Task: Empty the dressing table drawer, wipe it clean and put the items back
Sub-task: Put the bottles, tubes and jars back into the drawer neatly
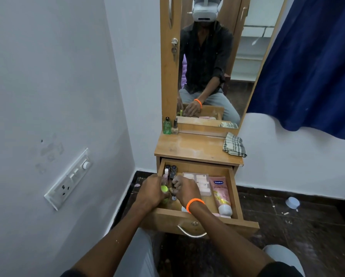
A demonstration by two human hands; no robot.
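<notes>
My left hand (153, 189) and right hand (185, 187), fingers curled around small nail-polish bottles (173, 169) at the drawer (235, 188) left edge (glass: light, slick, breakable); best pinched by the caps.

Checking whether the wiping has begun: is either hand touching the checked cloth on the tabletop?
Apart. The head view shows the checked cloth lying alone on the tabletop's right corner, while the left hand and right hand are down in the open drawer.
</notes>
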